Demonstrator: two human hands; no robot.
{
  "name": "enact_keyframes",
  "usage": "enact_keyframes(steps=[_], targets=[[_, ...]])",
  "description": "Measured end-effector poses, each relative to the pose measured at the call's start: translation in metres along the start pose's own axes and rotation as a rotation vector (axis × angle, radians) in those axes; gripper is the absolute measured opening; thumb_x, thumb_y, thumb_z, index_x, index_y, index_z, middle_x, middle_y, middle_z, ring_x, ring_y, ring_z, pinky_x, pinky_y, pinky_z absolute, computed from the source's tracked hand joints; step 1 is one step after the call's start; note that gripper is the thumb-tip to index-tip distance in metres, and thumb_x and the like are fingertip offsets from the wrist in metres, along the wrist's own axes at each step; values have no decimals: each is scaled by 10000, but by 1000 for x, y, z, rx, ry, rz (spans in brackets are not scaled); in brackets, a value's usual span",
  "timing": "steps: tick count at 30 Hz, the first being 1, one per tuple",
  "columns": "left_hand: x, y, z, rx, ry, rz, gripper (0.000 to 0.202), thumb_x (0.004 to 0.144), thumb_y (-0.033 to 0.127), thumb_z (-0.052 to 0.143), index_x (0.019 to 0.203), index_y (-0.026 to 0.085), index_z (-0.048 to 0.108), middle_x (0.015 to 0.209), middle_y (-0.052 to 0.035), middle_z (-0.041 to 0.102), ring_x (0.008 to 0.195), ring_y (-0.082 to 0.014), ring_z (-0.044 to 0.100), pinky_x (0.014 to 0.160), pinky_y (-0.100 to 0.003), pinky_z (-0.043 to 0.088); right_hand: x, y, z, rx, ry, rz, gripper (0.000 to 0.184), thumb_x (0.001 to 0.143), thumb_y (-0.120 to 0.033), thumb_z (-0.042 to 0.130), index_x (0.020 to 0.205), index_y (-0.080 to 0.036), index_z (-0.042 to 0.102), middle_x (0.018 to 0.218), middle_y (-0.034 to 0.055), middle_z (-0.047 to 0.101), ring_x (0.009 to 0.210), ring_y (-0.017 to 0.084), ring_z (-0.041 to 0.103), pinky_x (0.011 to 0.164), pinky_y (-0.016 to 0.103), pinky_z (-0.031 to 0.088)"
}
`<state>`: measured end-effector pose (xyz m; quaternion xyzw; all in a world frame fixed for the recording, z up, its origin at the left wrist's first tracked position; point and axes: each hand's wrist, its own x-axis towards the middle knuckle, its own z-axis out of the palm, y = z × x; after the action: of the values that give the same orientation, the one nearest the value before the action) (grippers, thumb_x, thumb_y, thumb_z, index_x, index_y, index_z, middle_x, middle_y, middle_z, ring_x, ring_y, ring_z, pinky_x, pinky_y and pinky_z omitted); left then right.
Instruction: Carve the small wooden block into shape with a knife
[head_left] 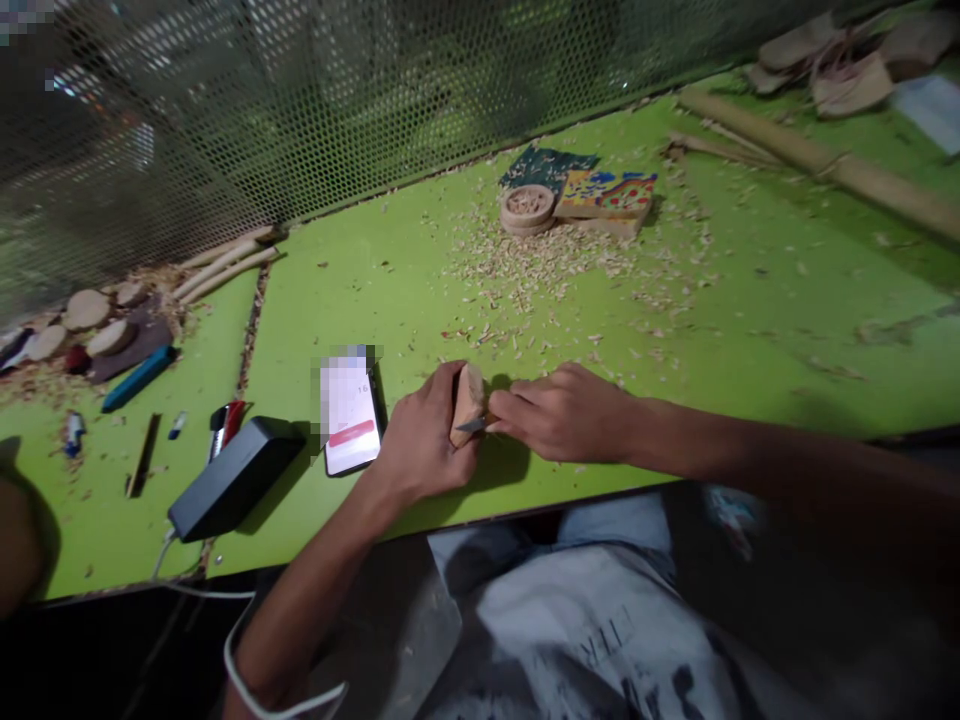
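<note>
My left hand is closed around a small pale wooden piece, holding it on edge on the green table near the front edge. My right hand is closed on a small knife; its short blade touches the lower side of the wooden piece. Wood shavings lie scattered on the table just beyond both hands.
A phone with a lit screen lies left of my left hand, beside a black box with a cable. Round wooden discs, sticks and small tools lie far left. A carved round piece and painted blocks sit behind. Mesh screen at the back.
</note>
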<state>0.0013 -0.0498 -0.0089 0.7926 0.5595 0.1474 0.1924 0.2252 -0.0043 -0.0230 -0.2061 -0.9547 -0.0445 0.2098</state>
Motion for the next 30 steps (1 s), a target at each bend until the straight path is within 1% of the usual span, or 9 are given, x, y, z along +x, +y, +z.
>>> enact_keyframes(steps=[4,8,11,13,15,17,20,24,30], targets=[[-2,2,1,7,13,-4,592,806,357,515,1348,125,459,1161,-201,706,890,-353,701,747,-506,553,-1,-5,-1,-27,33,-10,466,1147,-370,276,1028,-188,689,688,9,673,492,121,403,564,347,109],[-3,2,-5,-85,20,28,548,757,314,521,1278,148,494,1043,-142,702,808,-287,658,711,-443,525,-1,2,1,7,-6,29,456,1143,-383,279,1089,-202,694,721,12,694,510,124,428,567,339,124],[-4,0,-11,-155,23,54,528,724,294,526,1237,168,511,988,-96,671,773,-244,616,692,-401,498,-2,39,-1,48,-49,280,469,1135,-378,261,1119,-176,685,750,31,699,513,127,422,559,318,151],[-4,-2,-13,-177,8,52,557,713,283,528,1259,173,506,970,-78,657,776,-235,603,698,-392,490,-3,68,-3,20,17,531,458,1124,-372,275,1105,-156,678,692,26,661,487,129,371,554,306,172],[-4,-4,-12,-162,-1,36,563,729,284,535,1280,170,500,948,-69,658,768,-233,599,703,-393,484,-3,85,-6,2,73,619,426,1113,-399,323,1142,-145,664,731,39,671,531,138,421,578,294,219],[-3,-7,-9,-115,0,16,576,748,292,541,1307,161,493,989,-87,676,790,-247,612,722,-411,487,-3,80,-6,42,39,551,445,1115,-422,318,1146,-133,655,702,31,656,525,140,430,571,290,223],[0,-10,-5,-47,16,-8,607,747,305,541,1330,145,488,1072,-127,695,836,-281,638,751,-447,500,-1,45,-1,95,-44,300,498,1134,-448,263,1114,-140,654,670,21,656,504,137,432,557,297,187],[2,-12,-3,-27,30,-19,603,755,343,535,1321,143,483,1083,-144,705,856,-309,664,753,-469,522,-1,5,4,98,-36,38,511,1153,-419,227,1043,-171,660,694,19,685,507,125,449,568,330,148],[3,-6,-2,15,30,-7,573,829,386,520,1337,127,463,1136,-182,703,922,-354,700,769,-506,556,-2,3,9,64,-41,18,496,1157,-410,242,1046,-168,661,710,19,693,506,117,434,574,344,129]])
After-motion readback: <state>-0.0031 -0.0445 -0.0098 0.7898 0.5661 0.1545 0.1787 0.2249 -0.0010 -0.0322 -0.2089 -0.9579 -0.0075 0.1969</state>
